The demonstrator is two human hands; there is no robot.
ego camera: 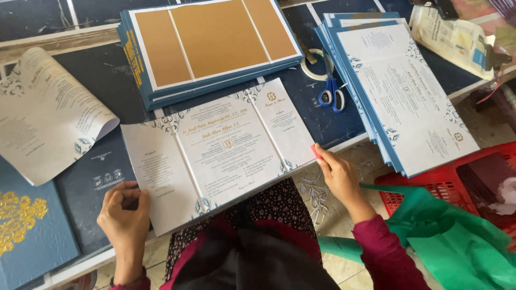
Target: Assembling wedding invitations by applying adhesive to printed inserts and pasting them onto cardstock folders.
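1. Two bare hands work one open tri-fold printed card (pixel 220 147), lying flat w/ printed side up at the near edge of a dark table (pixel 102 75).
2. L hand (pixel 126 215): fingers curled, pressing card's near-left corner; not closed around anything.
3. R hand (pixel 336 172): pinches a small red piece (pixel 315 152) against card's right edge.
4. Behind card: stack of blue covers w/ brown board panels (pixel 215 43).
5. Right of it: blue-handled scissors (pixel 332 94), tape roll (pixel 314 64), fanned pile of printed cards (pixel 408 91).
6. Far right: red basket (pixel 457 177), green bag (pixel 451 236).
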